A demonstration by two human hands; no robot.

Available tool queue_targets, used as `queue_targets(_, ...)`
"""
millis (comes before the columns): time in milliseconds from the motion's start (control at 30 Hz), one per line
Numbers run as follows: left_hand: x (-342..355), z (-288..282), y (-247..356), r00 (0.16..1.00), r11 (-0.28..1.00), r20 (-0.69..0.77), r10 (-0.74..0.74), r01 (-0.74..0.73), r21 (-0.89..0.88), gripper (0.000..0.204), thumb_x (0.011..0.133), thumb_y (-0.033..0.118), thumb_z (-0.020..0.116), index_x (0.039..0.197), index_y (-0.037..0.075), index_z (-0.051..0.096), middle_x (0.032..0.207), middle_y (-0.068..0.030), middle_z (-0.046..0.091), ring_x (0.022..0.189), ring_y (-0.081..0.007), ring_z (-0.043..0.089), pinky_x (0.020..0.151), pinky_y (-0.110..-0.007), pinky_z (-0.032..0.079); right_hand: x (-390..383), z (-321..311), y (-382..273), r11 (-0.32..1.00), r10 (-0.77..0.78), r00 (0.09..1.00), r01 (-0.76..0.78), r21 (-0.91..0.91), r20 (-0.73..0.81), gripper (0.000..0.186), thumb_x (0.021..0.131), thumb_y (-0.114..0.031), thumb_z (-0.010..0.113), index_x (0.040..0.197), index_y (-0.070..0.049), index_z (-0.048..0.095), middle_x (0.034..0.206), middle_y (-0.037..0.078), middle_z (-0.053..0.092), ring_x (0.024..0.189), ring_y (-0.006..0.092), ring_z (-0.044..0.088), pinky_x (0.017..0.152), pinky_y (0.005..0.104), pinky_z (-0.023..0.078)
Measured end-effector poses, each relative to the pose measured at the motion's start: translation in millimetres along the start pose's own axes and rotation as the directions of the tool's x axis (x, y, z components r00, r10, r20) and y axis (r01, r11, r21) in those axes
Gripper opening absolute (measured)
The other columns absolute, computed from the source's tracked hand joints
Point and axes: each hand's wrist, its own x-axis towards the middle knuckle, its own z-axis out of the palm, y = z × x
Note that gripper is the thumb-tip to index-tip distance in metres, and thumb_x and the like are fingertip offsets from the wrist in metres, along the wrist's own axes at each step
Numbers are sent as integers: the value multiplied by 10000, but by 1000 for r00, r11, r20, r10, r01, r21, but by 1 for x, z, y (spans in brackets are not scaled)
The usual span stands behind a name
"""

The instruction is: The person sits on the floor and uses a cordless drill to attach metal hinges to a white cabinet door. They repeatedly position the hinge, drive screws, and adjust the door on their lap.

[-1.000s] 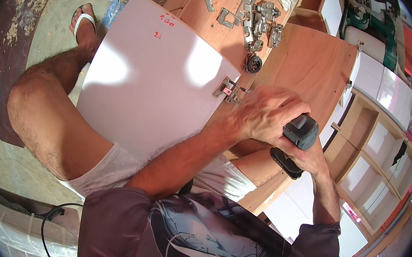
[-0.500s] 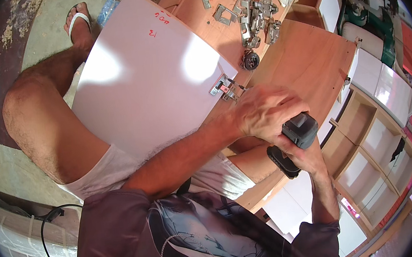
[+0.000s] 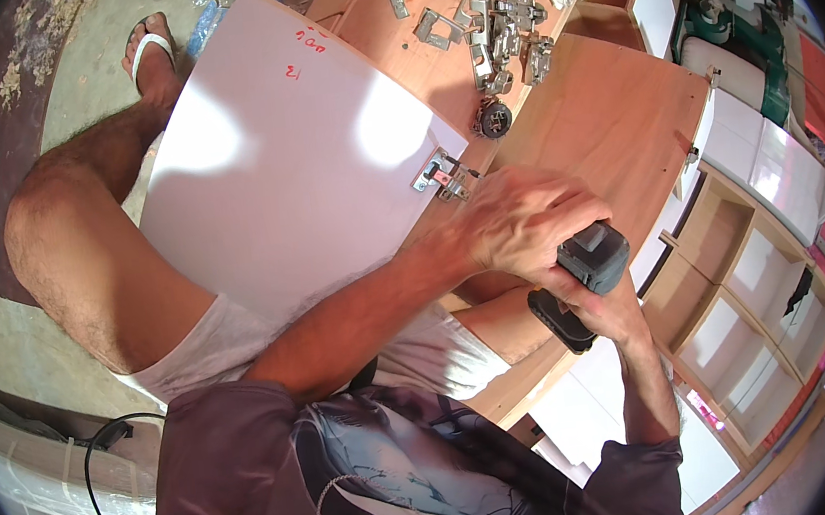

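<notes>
My left hand [image 3: 524, 221] is closed around the front of a black cordless drill [image 3: 593, 257], just right of a metal cabinet hinge [image 3: 446, 175]. The hinge is mounted at the right edge of a white panel [image 3: 257, 213] with red handwriting, which lies over my lap. My right hand [image 3: 589, 309] grips the drill's handle from behind, beside its dark battery base [image 3: 560, 322]. The drill's tip is hidden by my left hand, so whether it touches the hinge cannot be made out.
Beyond the panel, a pile of loose metal hinges [image 3: 506, 31] lies on a wooden board [image 3: 376, 10], near a small round black item [image 3: 493, 118]. Drawer boxes [image 3: 728, 295] stand at the right. A green machine [image 3: 709, 20] is at the far right, and a black cable [image 3: 89, 482] hangs at lower left.
The panel, the hinge and the loose hinges appear slightly further left in the picture. Both hands keep their hold on the drill, with barely any shift.
</notes>
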Motion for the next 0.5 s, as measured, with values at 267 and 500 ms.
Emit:
queue_targets(267,1,-3,-3,1000,1000,-15,-25,24,-13,826,705,814,868,1043,80,697,913,-63,723,793,-282,744,688,-412,603,5,-4,-7,997,-49,999,50,-65,18,463,855,-230,878,1230,-32,692,1118,70,778,1030,171,734,904,366,596)
queue_targets(500,-1,0,-7,999,999,-38,-23,21,-30,882,676,897,794,1002,85,694,846,-48,645,759,-268,710,666,-417,578,9,1,-23,999,-28,999,27,19,18,285,880,-208,861,1090,-37,772,948,46,805,892,145,763,793,346,620)
